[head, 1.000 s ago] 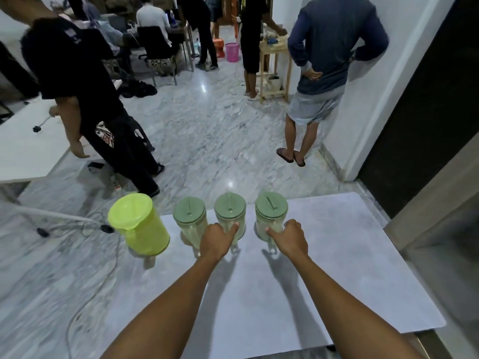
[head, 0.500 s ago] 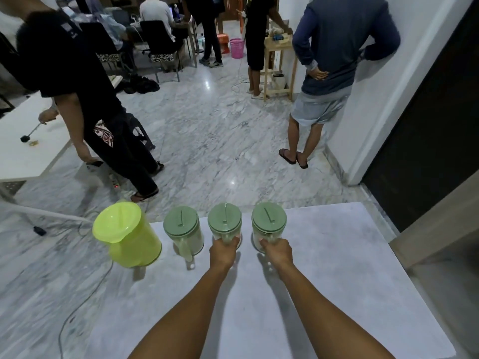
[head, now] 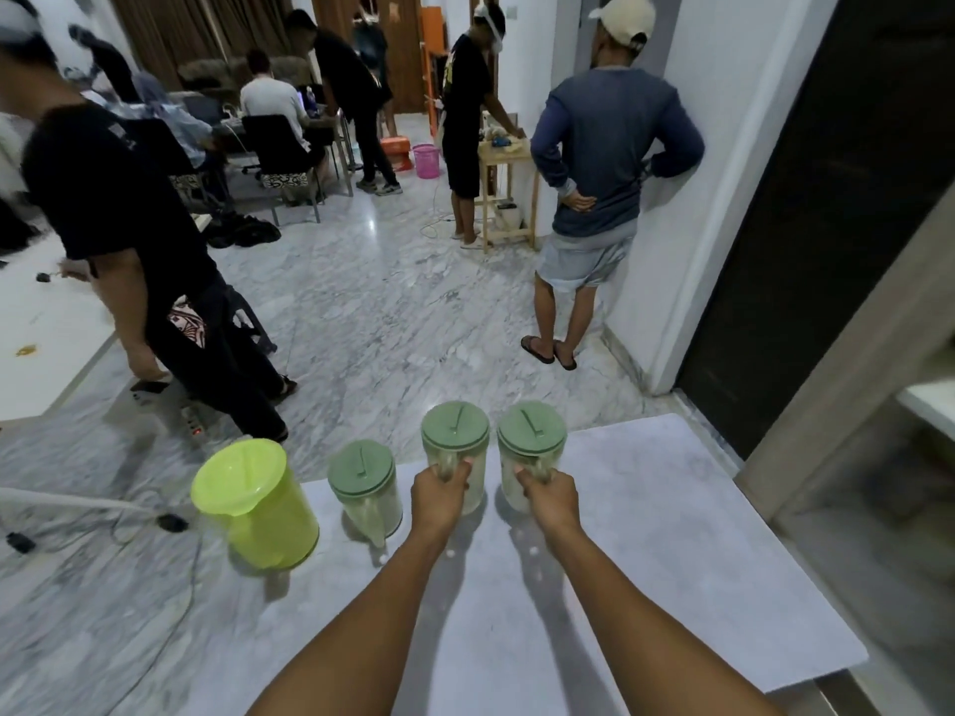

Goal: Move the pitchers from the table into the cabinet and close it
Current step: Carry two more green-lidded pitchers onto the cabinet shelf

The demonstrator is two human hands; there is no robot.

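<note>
Several pitchers line the far edge of a grey table (head: 672,534). At the left is a lime-green pitcher (head: 258,503) with a matching lid. Beside it stands a clear pitcher with a dull green lid (head: 364,483), untouched. My left hand (head: 439,496) grips the handle of the middle green-lidded pitcher (head: 456,447). My right hand (head: 550,496) grips the handle of the right green-lidded pitcher (head: 531,441). Both held pitchers sit higher than the untouched one, raised off the table. At the right edge a pale cabinet opening (head: 904,457) shows, blurred.
A person in a blue top (head: 604,162) stands against the white wall beyond the table. Another person in black (head: 129,250) bends at the left beside a white table (head: 36,328). Cables (head: 103,514) trail on the marble floor.
Both hands closed on the pitcher handles and the two right pitchers rose from the table. My view tilted up to take in more of the room.
</note>
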